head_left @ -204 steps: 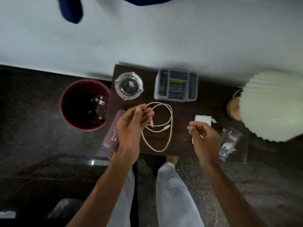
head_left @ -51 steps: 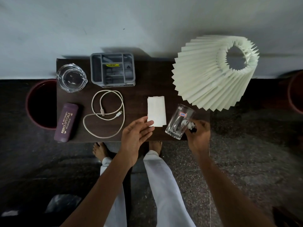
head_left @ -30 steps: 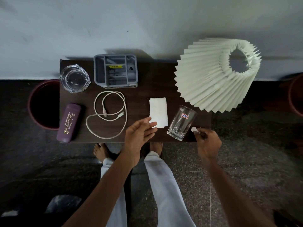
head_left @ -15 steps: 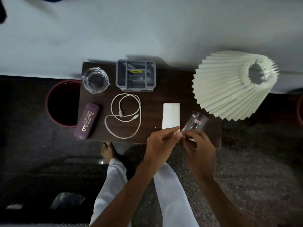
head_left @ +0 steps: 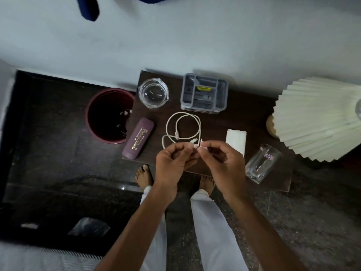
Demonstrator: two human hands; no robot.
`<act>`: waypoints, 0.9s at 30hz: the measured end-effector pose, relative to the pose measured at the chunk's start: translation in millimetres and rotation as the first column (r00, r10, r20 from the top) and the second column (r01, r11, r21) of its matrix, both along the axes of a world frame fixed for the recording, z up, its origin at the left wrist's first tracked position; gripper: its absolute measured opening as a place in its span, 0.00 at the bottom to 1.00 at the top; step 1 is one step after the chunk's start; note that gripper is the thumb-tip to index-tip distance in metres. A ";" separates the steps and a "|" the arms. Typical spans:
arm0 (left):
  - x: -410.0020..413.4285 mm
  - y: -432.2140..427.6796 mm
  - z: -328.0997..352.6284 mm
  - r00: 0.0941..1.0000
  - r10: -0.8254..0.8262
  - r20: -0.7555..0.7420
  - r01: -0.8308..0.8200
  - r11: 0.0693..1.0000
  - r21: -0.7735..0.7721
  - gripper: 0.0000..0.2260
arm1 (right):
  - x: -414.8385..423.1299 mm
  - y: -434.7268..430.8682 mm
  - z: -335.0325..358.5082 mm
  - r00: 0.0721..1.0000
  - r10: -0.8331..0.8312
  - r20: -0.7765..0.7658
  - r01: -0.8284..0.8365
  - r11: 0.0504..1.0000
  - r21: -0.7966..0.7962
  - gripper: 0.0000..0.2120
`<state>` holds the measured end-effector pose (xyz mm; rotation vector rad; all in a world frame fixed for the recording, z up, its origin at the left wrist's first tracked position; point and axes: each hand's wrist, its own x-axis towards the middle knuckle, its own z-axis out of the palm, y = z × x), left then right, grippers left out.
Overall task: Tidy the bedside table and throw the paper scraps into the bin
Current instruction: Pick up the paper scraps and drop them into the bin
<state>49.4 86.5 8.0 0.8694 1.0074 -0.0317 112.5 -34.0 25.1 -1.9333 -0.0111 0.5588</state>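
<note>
My left hand [head_left: 173, 163] and my right hand [head_left: 222, 163] meet fingertip to fingertip over the front of the dark bedside table [head_left: 242, 116]. Between them they pinch a small white paper scrap [head_left: 199, 146]. The dark red bin [head_left: 93, 106] stands on the floor left of the table, with pale scraps in it. On the table lie a white cable [head_left: 183, 126], a purple glasses case [head_left: 139, 138], a folded white tissue [head_left: 236, 138] and a drinking glass [head_left: 262, 163].
A glass ashtray [head_left: 153, 92] and a grey organiser box [head_left: 204, 94] sit at the table's back. A pleated cream lampshade [head_left: 320, 118] overhangs the right end. My bare feet [head_left: 143, 175] stand on the speckled floor below the table's front edge.
My right hand lifted a scrap from beside the glass and brought it to my left hand. Both hands have shifted left over the table; the view swung toward the bin.
</note>
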 end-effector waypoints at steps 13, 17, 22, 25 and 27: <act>-38.8 77.4 -5.9 0.991 0.130 0.036 -0.132 0.988 0.079 0.05 | -15.9 91.4 -6.5 0.967 0.164 -0.193 -0.154 0.986 0.064 0.16; -47.5 100.4 -14.0 0.985 0.166 0.048 -0.170 0.980 0.101 0.07 | -22.9 121.1 -14.9 0.955 0.221 -0.200 -0.216 0.975 0.045 0.11; -55.1 125.9 -26.6 0.984 0.167 0.055 -0.173 0.975 0.137 0.11 | -32.1 150.9 -26.9 0.941 0.145 -0.307 -0.132 0.989 0.062 0.08; -59.0 137.7 -30.2 0.982 0.182 0.040 -0.186 0.973 0.134 0.06 | -34.5 166.9 -30.1 0.896 0.077 -0.438 -0.017 0.990 0.138 0.07; -60.9 145.8 -32.7 0.980 0.199 0.027 -0.201 0.971 0.129 0.05 | -34.2 177.9 -32.4 0.872 0.059 -0.485 0.033 0.983 0.178 0.08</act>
